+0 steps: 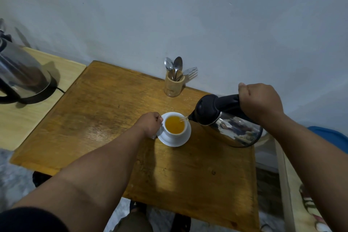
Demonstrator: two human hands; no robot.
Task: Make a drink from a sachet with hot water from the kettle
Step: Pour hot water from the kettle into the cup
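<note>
Kettle is tipping in my right hand, which is wrapped tight around the black handle; the spout is hanging just beside the right rim of the cup and a thin stream is crossing into it. The cup is sitting on its saucer near the middle of the wooden table. My left hand is closed at the cup's left side, seemingly on the handle, though the handle itself is hidden, so I cannot tell the exact grip. The liquid is already showing orange and appears fairly high in the cup.

Notes on pouring well: I am judging the cup close to full, so the tilt should be easing back soon, before the level reaches the rim. Keeping the stream thin and aimed at the liquid, not the wall, should limit splashing toward my left fingers. The cutlery holder, behind the cup by the wall, has spoons for stirring. A second kettle is standing far left of the cup, unused.
</note>
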